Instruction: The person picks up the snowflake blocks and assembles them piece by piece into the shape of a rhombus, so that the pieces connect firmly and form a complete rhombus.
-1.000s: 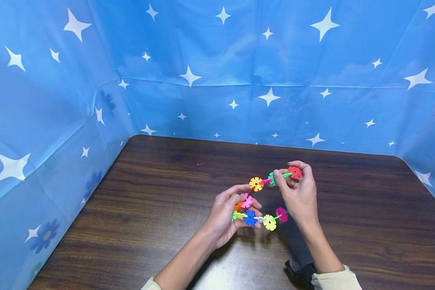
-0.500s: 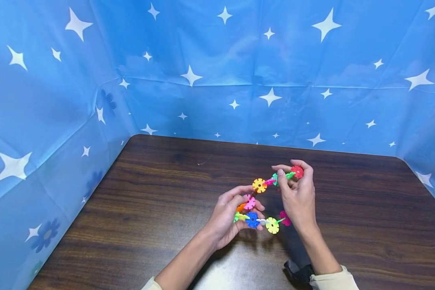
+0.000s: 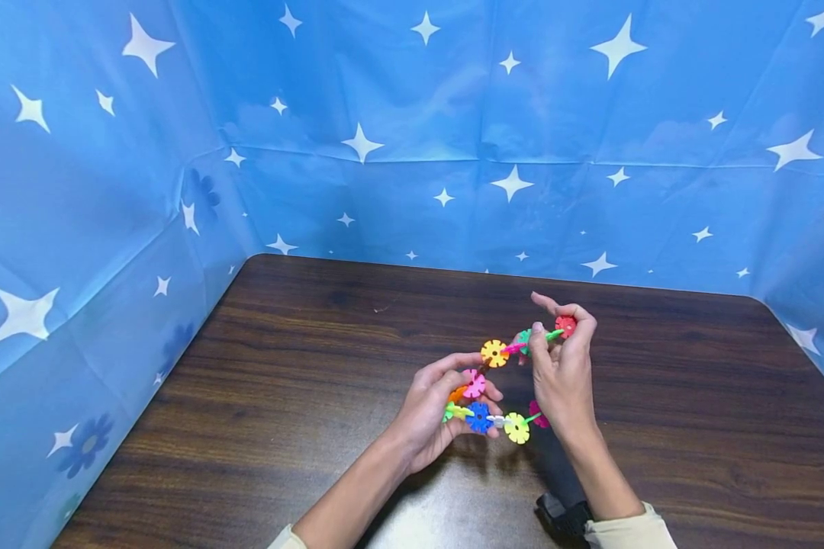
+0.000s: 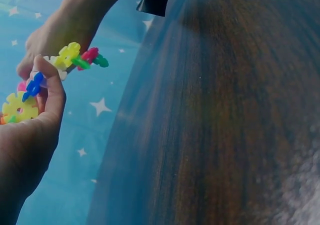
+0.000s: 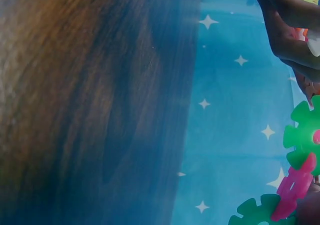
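Note:
A chain of colourful notched plastic discs bends in a loop between the hands, above the table. My left hand grips the bend near the pink disc and blue disc, hiding part of it. The lower strand runs right through a yellow disc to a magenta disc, partly behind my right wrist. My right hand pinches the upper strand near the teal disc, index finger raised; a red disc sits at its fingers. In the left wrist view a green disc ends the lower strand.
The dark wood-grain table spreads beneath both hands. A blue curtain with white stars stands behind and along the sides. A black wrist device sits at the right sleeve.
My right hand has shifted its hold slightly, and one of its fingers has lifted up and away from the chain. The chain has drifted a little to the right; my left hand keeps its grip.

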The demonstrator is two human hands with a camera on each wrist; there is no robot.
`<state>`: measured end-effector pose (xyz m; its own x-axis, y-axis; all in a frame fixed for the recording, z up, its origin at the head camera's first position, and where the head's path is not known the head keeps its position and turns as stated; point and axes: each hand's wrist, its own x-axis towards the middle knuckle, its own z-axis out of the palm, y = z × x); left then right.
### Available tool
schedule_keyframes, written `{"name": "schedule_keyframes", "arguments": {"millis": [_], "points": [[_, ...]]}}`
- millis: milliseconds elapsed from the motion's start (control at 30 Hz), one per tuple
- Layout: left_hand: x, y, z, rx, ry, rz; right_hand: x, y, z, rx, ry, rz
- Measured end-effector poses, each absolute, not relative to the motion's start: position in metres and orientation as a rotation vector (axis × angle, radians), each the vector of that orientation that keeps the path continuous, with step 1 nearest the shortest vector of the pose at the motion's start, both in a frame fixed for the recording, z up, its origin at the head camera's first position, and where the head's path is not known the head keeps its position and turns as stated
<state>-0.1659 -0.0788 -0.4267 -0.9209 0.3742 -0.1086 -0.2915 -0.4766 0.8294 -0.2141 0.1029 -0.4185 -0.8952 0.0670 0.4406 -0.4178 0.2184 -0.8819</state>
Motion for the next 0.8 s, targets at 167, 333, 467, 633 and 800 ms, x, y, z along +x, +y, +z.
{"name": "schedule_keyframes", "arguments": {"millis": [167,333,467,633,800], "points": [[-0.165,-0.079,-0.426,0.134,1.314,2.410,-0.215,0.103,-0.419,0.408,-2.053,1.732],[-0.165,-0.080,-0.426,0.140,1.304,2.416,-0.216,0.103,-0.421,0.450,-2.064,1.679],[-0.165,-0.080,-0.427,0.137,1.302,2.419,-0.216,0.105,-0.419,0.474,-2.088,1.674],[-0.166,-0.082,-0.427,0.124,1.288,2.458,-0.216,0.112,-0.409,0.559,-2.120,1.814],[-0.171,-0.088,-0.424,0.096,1.217,2.573,-0.217,0.128,-0.395,0.455,-2.276,1.917]]}}
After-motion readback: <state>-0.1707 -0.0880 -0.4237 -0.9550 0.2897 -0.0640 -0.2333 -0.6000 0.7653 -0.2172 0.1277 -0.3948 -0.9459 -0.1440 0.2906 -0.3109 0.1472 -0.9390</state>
